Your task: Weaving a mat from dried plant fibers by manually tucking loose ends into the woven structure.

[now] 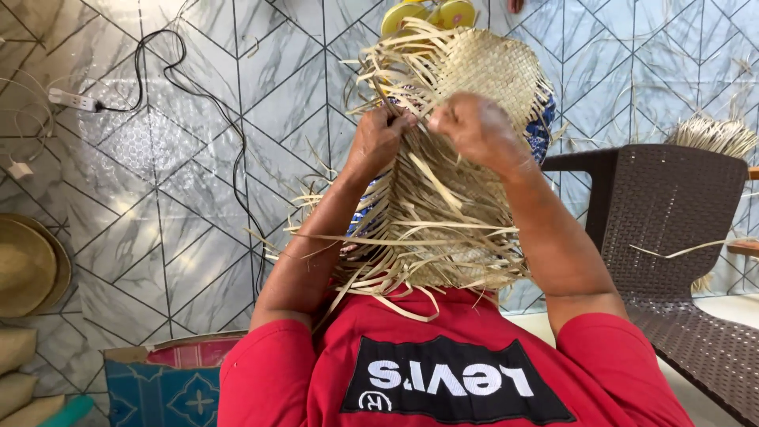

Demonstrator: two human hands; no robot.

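Note:
A half-woven mat of pale straw strips (pixel 474 75) lies over my lap, its woven part far from me and many loose strip ends (pixel 427 237) fanning toward my red shirt. My left hand (pixel 378 136) pinches loose strips at the edge of the weave. My right hand (pixel 474 126), fingers curled, grips strips just beside it, the two hands almost touching. Blue patterned cloth (pixel 541 130) shows under the mat. Yellow sandals (pixel 427 14) peek out beyond the mat's far edge.
A brown wicker chair (pixel 672 213) stands at right with a straw bundle (pixel 715 134) behind it. A black cable (pixel 237 158) and a white power strip (pixel 73 100) lie on the tiled floor at left. Woven hats (pixel 28 265) sit at far left, a patterned box (pixel 170 383) near me.

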